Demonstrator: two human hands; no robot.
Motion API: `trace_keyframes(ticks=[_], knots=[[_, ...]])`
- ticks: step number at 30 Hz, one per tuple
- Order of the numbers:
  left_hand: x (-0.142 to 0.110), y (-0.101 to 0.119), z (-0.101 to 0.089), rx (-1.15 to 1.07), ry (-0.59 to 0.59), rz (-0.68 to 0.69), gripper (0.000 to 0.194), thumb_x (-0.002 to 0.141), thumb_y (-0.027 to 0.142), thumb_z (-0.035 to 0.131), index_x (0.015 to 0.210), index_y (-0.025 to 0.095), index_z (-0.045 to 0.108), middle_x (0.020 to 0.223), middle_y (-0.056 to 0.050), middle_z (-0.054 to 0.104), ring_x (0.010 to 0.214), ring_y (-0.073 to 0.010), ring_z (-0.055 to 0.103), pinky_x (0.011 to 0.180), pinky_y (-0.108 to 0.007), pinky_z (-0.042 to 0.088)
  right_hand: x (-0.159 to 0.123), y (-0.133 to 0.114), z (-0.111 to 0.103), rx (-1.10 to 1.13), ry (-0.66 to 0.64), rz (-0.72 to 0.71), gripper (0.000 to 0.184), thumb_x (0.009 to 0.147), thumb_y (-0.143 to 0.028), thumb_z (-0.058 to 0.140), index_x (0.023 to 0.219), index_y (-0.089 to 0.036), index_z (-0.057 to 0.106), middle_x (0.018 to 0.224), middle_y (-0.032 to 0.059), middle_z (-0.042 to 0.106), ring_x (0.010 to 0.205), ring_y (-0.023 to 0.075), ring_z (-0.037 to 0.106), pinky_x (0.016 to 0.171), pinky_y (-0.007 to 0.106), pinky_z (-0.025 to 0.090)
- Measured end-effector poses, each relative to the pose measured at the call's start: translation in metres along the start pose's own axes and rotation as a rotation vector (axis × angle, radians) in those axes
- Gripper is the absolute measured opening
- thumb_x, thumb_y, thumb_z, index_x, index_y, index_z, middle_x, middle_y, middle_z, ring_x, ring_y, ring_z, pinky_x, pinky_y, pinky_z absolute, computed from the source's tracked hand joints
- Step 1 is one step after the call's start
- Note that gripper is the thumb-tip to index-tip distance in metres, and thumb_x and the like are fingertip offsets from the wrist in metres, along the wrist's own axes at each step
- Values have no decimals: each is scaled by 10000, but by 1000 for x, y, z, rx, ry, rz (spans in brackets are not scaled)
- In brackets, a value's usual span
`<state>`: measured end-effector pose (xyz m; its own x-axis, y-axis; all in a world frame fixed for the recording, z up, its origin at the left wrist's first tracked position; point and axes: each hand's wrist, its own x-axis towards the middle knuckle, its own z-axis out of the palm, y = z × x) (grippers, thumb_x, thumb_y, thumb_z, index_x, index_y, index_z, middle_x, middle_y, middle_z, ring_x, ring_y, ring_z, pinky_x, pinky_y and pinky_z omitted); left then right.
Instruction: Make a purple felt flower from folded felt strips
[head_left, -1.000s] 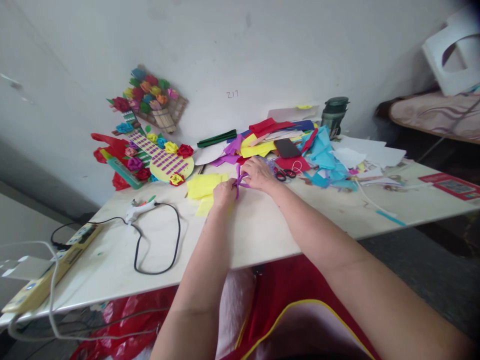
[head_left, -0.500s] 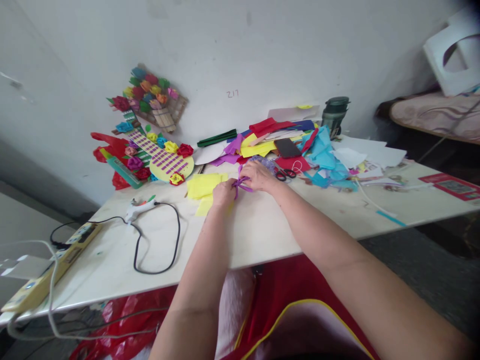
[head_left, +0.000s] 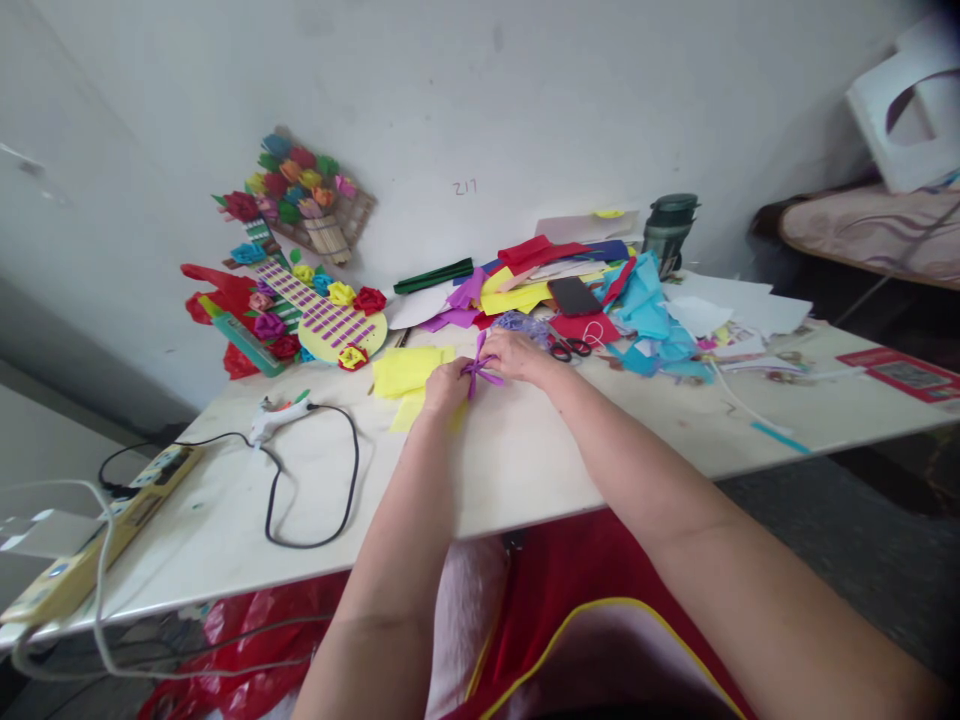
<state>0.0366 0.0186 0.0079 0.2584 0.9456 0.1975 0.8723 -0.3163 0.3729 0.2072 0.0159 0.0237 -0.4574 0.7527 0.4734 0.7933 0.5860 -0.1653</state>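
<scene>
Between my hands, just above the white table, is a purple piece of crepe-like paper (head_left: 480,372) with narrow arms spreading out like a star or bow. The fingers of my left hand (head_left: 448,384) pinch its left side. My right hand (head_left: 519,354) has its fingers bent and closed at the upper right arm of the same piece. Fingertips of both hands are partly hidden. Yellow crepe paper (head_left: 409,372) lies flat beside and under my left hand. Black-handled scissors (head_left: 570,349) rest just right of my right hand, near a bundle of lilac shreds (head_left: 525,325).
A hot glue gun (head_left: 277,420) with a looped black cord lies left, near a power strip (head_left: 142,510). Behind stand a flower-decorated paper guitar (head_left: 341,325) and coloured paper sheets (head_left: 517,290) with a phone (head_left: 574,296). A dark tumbler (head_left: 667,235) stands at the back right.
Very little differs. Both hands keep hold of the purple piece, and its arms appear slightly more spread, with the right fingers shifted a touch.
</scene>
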Motion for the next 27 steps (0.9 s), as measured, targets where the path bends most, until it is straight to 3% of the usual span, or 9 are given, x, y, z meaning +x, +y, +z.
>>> trace_keyframes(ticks=[11, 23, 27], knots=[[4, -5, 4, -164, -9, -37, 374, 762, 213, 476, 1073, 256, 680, 822, -10, 708, 816, -163, 635, 761, -250, 471, -1, -1, -1, -2, -5, 8, 171, 799, -202, 605, 888, -154, 743, 875, 98, 671, 839, 177, 586, 731, 258, 400], [5, 1, 6, -230, -6, -53, 269, 774, 233, 459, 910, 182, 685, 743, -40, 675, 713, -160, 614, 700, -269, 482, 0, -23, 3, -95, 79, 250, 209, 783, -219, 548, 839, -154, 739, 867, 117, 687, 807, 215, 608, 679, 289, 388], [3, 5, 3, -202, -2, -61, 250, 791, 248, 447, 882, 190, 672, 751, -36, 676, 716, -153, 618, 699, -260, 476, 0, -25, 7, -80, 122, 262, 210, 788, -219, 533, 849, -159, 725, 862, 109, 686, 835, 212, 608, 690, 284, 395]])
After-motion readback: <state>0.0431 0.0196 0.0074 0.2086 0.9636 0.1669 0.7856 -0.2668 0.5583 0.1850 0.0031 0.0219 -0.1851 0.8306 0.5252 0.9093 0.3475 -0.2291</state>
